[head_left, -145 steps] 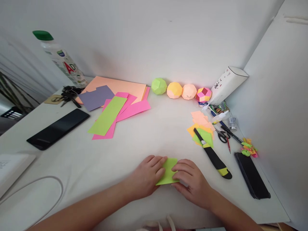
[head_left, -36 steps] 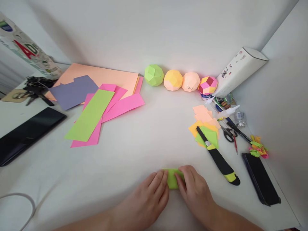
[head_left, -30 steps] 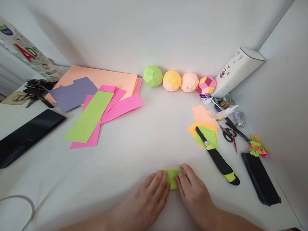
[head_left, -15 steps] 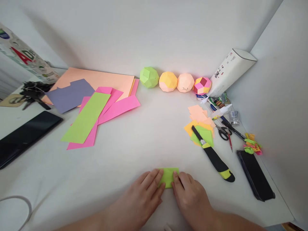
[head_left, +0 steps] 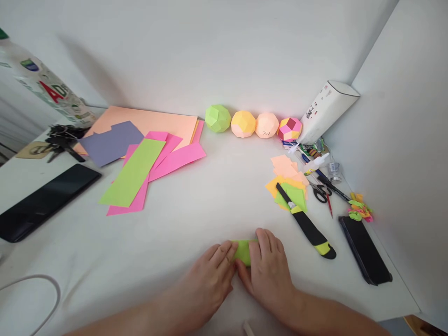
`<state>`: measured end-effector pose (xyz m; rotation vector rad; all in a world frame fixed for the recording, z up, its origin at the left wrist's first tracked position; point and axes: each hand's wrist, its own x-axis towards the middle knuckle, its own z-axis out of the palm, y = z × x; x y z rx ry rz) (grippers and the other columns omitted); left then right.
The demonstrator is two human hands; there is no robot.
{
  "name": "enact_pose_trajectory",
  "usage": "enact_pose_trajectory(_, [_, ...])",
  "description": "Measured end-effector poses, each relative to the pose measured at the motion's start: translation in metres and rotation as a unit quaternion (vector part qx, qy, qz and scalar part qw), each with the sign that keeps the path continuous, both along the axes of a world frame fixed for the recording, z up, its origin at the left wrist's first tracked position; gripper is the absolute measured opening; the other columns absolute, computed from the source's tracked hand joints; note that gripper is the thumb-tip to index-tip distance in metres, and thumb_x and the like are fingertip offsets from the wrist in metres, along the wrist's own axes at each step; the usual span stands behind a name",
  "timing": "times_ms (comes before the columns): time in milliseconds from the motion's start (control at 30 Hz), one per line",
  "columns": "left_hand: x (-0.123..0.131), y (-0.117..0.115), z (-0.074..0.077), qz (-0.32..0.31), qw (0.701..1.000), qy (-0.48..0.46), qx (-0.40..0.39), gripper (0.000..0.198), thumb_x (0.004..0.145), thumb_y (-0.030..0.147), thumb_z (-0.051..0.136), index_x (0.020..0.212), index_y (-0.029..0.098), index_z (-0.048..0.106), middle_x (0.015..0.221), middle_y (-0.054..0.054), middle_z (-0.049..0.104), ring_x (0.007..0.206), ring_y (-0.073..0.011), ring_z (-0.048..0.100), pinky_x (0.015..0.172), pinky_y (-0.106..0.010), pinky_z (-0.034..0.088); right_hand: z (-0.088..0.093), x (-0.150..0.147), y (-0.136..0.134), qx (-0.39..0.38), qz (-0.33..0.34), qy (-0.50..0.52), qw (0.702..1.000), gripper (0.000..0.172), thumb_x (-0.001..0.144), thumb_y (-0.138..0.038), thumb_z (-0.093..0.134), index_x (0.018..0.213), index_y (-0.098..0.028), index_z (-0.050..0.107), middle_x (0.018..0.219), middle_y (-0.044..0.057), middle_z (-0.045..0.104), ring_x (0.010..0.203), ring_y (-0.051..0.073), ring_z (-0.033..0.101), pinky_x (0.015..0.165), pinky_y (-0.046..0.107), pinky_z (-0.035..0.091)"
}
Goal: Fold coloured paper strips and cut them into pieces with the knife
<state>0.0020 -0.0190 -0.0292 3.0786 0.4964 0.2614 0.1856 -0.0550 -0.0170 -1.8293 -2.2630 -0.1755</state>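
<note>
A small folded piece of green paper [head_left: 242,253] lies on the white table between my hands. My left hand [head_left: 212,275] presses its left edge down, the fingers held together. Over the right edge lies my right hand [head_left: 269,268], its fingers close together on the paper and its thumb near the lower edge. Both hands cover part of the paper, so its ends are hidden. To the right of my right hand is a black and lime cutter knife [head_left: 310,231], its tip resting on green paper squares [head_left: 297,196].
Pink and green paper strips [head_left: 135,175] lie left, near a black phone [head_left: 49,200]. Faceted paper balls [head_left: 243,123] line the wall. Scissors [head_left: 319,192], a glue bottle [head_left: 317,164] and a black case [head_left: 366,252] are at right. A cable [head_left: 56,289] curves at lower left.
My right hand has turned and moved up over the paper's right side, its fingers now reaching past the upper edge. My left hand stays on the left edge. The camera view has shifted slightly.
</note>
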Motion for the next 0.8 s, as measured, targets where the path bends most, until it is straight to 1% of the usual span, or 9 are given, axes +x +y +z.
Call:
enact_pose_trajectory(100, [0.003,-0.001,0.0,0.021,1.0,-0.008,0.018,0.036,0.093,0.034,0.048,0.114,0.009,0.063,0.13,-0.02,0.055,0.122,-0.0322,0.046,0.1,-0.045,0.029,-0.008,-0.002,0.001,-0.002,0.012,0.011,1.0,0.026,0.086,-0.027,0.048,0.103,-0.008,0.056,0.132,0.026,0.046,0.129,0.037,0.034,0.098,0.054,0.035])
enact_pose_trajectory(233, [0.004,-0.001,0.002,0.026,0.999,-0.006,0.029,0.037,0.094,0.035,0.046,0.115,0.01,0.063,0.129,-0.019,0.057,0.121,-0.0316,0.049,0.1,-0.044,0.03,-0.012,0.005,0.001,0.003,0.041,0.019,0.999,0.041,0.086,-0.022,0.05,0.123,-0.005,0.047,0.143,0.028,0.034,0.138,0.038,0.018,0.103,0.061,0.029])
enact_pose_trajectory(433, [0.004,0.002,0.006,0.015,0.999,-0.008,0.031,0.035,0.092,0.035,0.048,0.111,0.011,0.064,0.125,-0.02,0.059,0.118,-0.0318,0.052,0.096,-0.044,0.034,-0.011,0.032,-0.008,-0.01,0.011,-0.015,1.0,0.051,0.088,-0.018,0.043,0.136,-0.002,0.034,0.145,0.028,0.031,0.139,0.038,0.017,0.102,0.061,0.033])
enact_pose_trajectory(500, [0.004,0.004,0.007,0.013,0.999,-0.012,0.031,0.033,0.092,0.033,0.048,0.109,0.009,0.064,0.125,-0.021,0.059,0.117,-0.0319,0.052,0.094,-0.043,0.036,-0.01,0.041,-0.013,0.008,0.005,-0.017,1.0,0.051,0.087,-0.015,0.042,0.136,-0.002,0.033,0.143,0.028,0.033,0.138,0.037,0.019,0.1,0.061,0.035])
enact_pose_trajectory(567, [0.005,0.006,0.007,0.008,0.999,-0.023,0.031,0.03,0.092,0.03,0.048,0.107,0.009,0.065,0.123,-0.021,0.06,0.115,-0.0318,0.053,0.092,-0.043,0.038,-0.008,0.047,-0.014,0.057,0.014,0.001,0.998,0.048,0.087,-0.012,0.042,0.133,-0.002,0.035,0.138,0.027,0.04,0.136,0.036,0.024,0.099,0.059,0.037])
enact_pose_trajectory(600, [0.005,0.008,0.007,0.006,0.999,-0.031,0.028,0.028,0.092,0.029,0.049,0.104,0.01,0.065,0.121,-0.02,0.061,0.114,-0.0316,0.054,0.09,-0.042,0.039,-0.005,0.048,-0.014,0.087,0.034,0.012,0.996,0.044,0.086,-0.011,0.043,0.13,-0.003,0.039,0.134,0.026,0.044,0.134,0.035,0.029,0.098,0.058,0.038])
enact_pose_trajectory(667, [0.006,0.011,0.004,0.003,0.999,-0.05,0.017,0.021,0.09,0.024,0.051,0.097,0.01,0.065,0.117,-0.019,0.062,0.111,-0.0304,0.054,0.087,-0.041,0.042,0.002,0.047,-0.009,0.121,0.125,0.027,0.984,0.031,0.087,-0.01,0.044,0.117,-0.008,0.05,0.121,0.02,0.055,0.124,0.031,0.043,0.094,0.052,0.043])
enact_pose_trajectory(733, [0.007,0.014,0.002,0.004,0.997,-0.074,0.004,0.014,0.086,0.016,0.054,0.092,0.011,0.065,0.113,-0.017,0.063,0.108,-0.0284,0.055,0.088,-0.04,0.043,0.01,0.043,-0.002,0.086,0.24,0.011,0.967,0.016,0.088,-0.012,0.045,0.098,-0.013,0.058,0.103,0.013,0.062,0.103,0.024,0.055,0.085,0.043,0.048])
enact_pose_trajectory(800, [0.008,0.016,0.002,0.009,0.995,-0.096,-0.004,0.015,0.083,0.009,0.053,0.093,0.01,0.064,0.11,-0.015,0.064,0.106,-0.0262,0.055,0.089,-0.039,0.044,0.016,0.036,0.005,0.02,0.294,-0.029,0.955,0.015,0.088,-0.012,0.044,0.084,-0.015,0.058,0.085,0.008,0.061,0.083,0.019,0.056,0.07,0.034,0.048])
